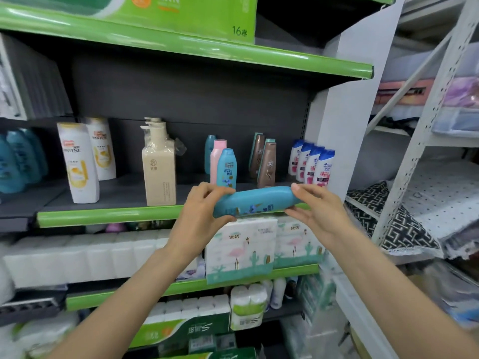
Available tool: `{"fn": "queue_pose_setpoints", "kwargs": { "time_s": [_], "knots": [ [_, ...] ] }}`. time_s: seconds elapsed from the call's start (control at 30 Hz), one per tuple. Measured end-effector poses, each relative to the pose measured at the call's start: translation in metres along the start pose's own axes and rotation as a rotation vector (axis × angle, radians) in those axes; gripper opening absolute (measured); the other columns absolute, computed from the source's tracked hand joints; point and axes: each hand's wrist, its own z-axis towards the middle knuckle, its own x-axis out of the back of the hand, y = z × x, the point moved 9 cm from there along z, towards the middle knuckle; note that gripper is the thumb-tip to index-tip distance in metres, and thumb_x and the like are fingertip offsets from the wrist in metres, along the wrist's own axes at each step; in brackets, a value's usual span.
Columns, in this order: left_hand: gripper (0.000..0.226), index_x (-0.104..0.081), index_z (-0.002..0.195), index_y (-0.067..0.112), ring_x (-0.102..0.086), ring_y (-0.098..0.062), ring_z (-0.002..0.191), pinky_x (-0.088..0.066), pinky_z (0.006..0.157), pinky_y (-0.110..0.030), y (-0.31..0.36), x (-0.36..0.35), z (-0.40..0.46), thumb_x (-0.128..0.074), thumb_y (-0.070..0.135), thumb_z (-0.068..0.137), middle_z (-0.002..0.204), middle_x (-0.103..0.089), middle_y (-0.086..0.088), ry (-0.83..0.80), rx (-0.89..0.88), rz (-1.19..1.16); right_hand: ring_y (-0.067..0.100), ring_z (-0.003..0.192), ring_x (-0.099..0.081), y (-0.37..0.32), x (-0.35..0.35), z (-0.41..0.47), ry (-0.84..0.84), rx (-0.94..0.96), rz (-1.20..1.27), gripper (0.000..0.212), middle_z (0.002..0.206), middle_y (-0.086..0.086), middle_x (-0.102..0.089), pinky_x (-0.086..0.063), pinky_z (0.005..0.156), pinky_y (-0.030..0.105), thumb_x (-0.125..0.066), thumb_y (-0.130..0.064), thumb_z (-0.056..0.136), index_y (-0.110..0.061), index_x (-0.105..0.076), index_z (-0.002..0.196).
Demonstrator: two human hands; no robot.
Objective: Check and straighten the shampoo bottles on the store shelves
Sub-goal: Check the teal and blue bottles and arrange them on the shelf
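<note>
A store aisle was seen, with dark shelving [108, 195] edged in green strips and a white upright post [344, 120] at its right end; pale metal racking [425, 130] loaded with folded textiles stood beyond it. On the middle shelf, bottles were ranged upright: white Pantene bottles [77, 164] at the left, a cream pump bottle [158, 167] beside them, a pink bottle [216, 159] and a small blue bottle [227, 168] near the centre, brown bottles [267, 164] further right, and a row of white-and-blue bottles [315, 164] against the post. Teal bottles [18, 161] were partly cut off at the far left. Tissue packs [241, 250] printed with flamingos were stacked on the shelf below, and paper rolls [247, 307] lower still.

A blue shampoo bottle [255, 202] was held lying sideways in front of the green shelf edge, off the shelf, just below the small blue bottle. Its left end was gripped by the left hand [199, 216], thumb below and fingers curled over the top; its right end was pinched by the right hand [315, 211] between thumb and fingers. The lower parts of the central bottles were partly hidden by the hands and the held bottle.
</note>
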Motion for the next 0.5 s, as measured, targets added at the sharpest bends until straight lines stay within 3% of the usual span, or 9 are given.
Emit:
{"fn": "queue_pose_setpoints", "kwargs": {
  "time_s": [0.1, 0.17, 0.27, 0.4, 0.5],
  "knots": [
    [0.058, -0.053, 0.124, 0.019, -0.049, -0.006, 0.098, -0.033, 0.084, 0.001, -0.013, 0.011, -0.004, -0.08, 0.021, 0.072, 0.111, -0.05, 0.006, -0.001, 0.184, -0.146, 0.021, 0.091, -0.066, -0.004, -0.006, -0.008, 0.005, 0.038, 0.094, 0.004, 0.099, 0.006, -0.062, -0.058, 0.077, 0.031, -0.062, -0.01, 0.087, -0.008, -0.063, 0.09],
    [0.053, -0.051, 0.122, 0.021, -0.062, -0.006, 0.088, -0.046, 0.078, -0.006, -0.031, 0.004, -0.012, -0.076, 0.03, 0.076, 0.105, -0.057, 0.013, -0.115, 0.425, -0.397, 0.017, 0.091, -0.066, -0.009, -0.011, -0.011, 0.007, 0.092, 0.104, 0.006, 0.097, 0.003, -0.062, -0.058, 0.078, 0.031, -0.06, -0.009, 0.088, -0.008, -0.064, 0.093],
    [0.042, -0.058, 0.118, 0.009, -0.072, -0.02, 0.085, -0.058, 0.074, -0.024, -0.046, -0.01, -0.027, -0.06, 0.037, 0.087, 0.095, -0.073, -0.008, -0.224, 0.685, -0.878, 0.016, 0.091, -0.066, -0.013, -0.019, -0.012, 0.007, 0.171, 0.086, 0.009, 0.094, 0.002, -0.061, -0.057, 0.082, 0.034, -0.059, -0.008, 0.089, -0.008, -0.063, 0.096],
    [0.034, -0.059, 0.117, 0.005, -0.071, -0.02, 0.089, -0.057, 0.074, -0.021, -0.062, -0.003, -0.032, -0.06, 0.023, 0.088, 0.095, -0.074, -0.01, -0.197, 0.717, -1.065, 0.018, 0.095, -0.066, -0.004, -0.035, -0.013, -0.056, 0.185, 0.127, 0.013, 0.098, 0.005, -0.067, -0.057, 0.08, 0.026, -0.058, -0.005, 0.087, -0.011, -0.065, 0.095],
    [0.041, -0.056, 0.121, 0.012, -0.07, -0.017, 0.092, -0.057, 0.075, -0.021, -0.078, 0.012, -0.031, -0.068, 0.013, 0.081, 0.106, -0.07, -0.007, -0.078, 0.66, -1.02, 0.011, 0.089, -0.069, 0.011, -0.042, -0.011, -0.058, 0.12, 0.137, 0.02, 0.099, 0.005, -0.07, -0.056, 0.079, 0.022, -0.057, 0.0, 0.087, -0.006, -0.064, 0.105]
  ]
}}
